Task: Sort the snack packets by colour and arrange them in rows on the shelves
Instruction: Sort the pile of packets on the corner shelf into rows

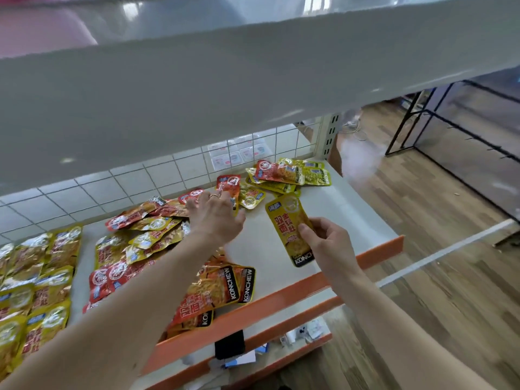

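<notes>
At the far left of the shelf (261, 249), yellow packets (36, 277) lie flat in neat rows, which reads as the sorted part of the job. Beside them sits a loose mixed pile (140, 243) of red and yellow packets overlapping one another, with several orange-fronted packets (225, 285) near the orange front lip (309, 282). The left grip (216, 218), a bare hand wearing a ring, reaches across this pile toward a red packet (228, 185) near the wire grid back panel (140, 178). Its fingertips are over that packet, but whether they pinch it cannot be told. The right grip (323, 237) is clamped on a single yellow packet (295, 229), thumb on its face, holding it upright above bare shelf, likely to keep it apart while the other hand picks out reds. Further back right, a small heap (287, 175) of yellow packets carries one red on top, so it needs separating. The upper shelf (253, 80) hangs low overhead and hides much of the back, limiting reach and sight.
</notes>
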